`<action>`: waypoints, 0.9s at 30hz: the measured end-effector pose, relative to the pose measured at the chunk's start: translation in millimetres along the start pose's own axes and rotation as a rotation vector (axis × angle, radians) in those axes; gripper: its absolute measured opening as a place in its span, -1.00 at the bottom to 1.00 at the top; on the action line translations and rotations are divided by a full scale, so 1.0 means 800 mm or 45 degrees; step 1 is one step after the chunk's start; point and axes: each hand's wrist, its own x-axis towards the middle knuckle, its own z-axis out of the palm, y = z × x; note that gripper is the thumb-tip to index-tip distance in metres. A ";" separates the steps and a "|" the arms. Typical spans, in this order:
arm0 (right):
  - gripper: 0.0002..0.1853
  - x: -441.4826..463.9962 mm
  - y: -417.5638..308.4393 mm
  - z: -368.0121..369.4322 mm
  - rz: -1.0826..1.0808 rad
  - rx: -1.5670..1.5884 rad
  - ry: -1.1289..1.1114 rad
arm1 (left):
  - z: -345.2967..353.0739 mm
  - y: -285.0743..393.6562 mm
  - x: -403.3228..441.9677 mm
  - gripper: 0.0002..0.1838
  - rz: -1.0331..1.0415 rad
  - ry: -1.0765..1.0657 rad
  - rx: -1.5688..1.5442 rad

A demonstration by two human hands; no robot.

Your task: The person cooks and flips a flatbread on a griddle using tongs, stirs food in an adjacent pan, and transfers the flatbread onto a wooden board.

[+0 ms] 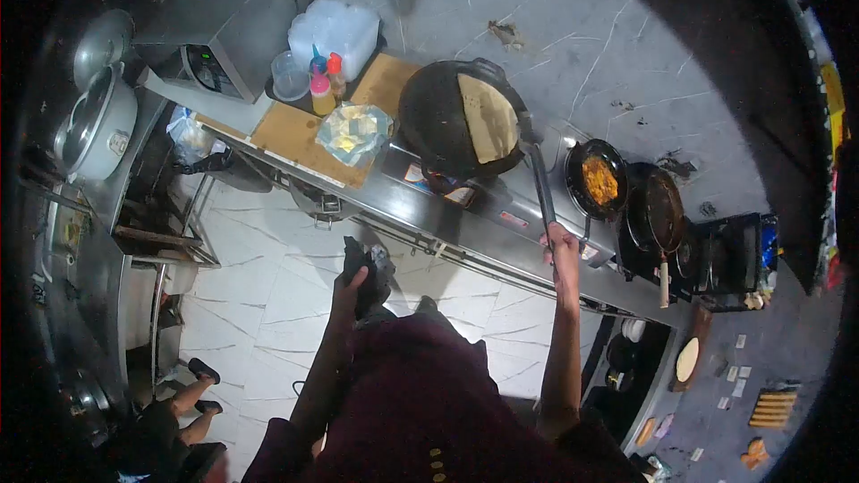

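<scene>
My right hand (pixel 562 249) is closed around the long handle of a spatula (pixel 542 183), whose far end reaches the edge of a round black griddle (pixel 436 121). On the griddle's right half lies a pale flatbread (pixel 489 119), folded into a half circle. My left hand (pixel 352 286) hangs low in front of my body, its fingers wrapped round a crumpled dark cloth (pixel 369 273). Right of the spatula sits a small black pan (pixel 597 181) with orange-brown food (pixel 600 181) in it.
Another pan (pixel 660 210) with a light handle is farther right. Left of the griddle are crumpled wrapping (pixel 355 134), sauce bottles (pixel 323 94), a plastic tub (pixel 333 40) and a microwave (pixel 224 22). A lidded pot (pixel 97 130) stands far left. A person's legs (pixel 192 407) show lower left.
</scene>
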 end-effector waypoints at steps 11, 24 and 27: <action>-0.74 0.022 0.031 -0.002 0.011 -0.025 -0.025 | -0.031 -0.042 0.029 -0.54 -0.005 0.052 0.136; -0.74 0.086 0.032 0.039 0.085 -0.021 -0.094 | -0.007 -0.005 0.006 -0.55 -0.009 -0.015 0.013; -0.78 0.083 0.021 0.047 0.053 0.011 -0.139 | -0.012 -0.008 0.005 -0.56 -0.018 -0.014 0.028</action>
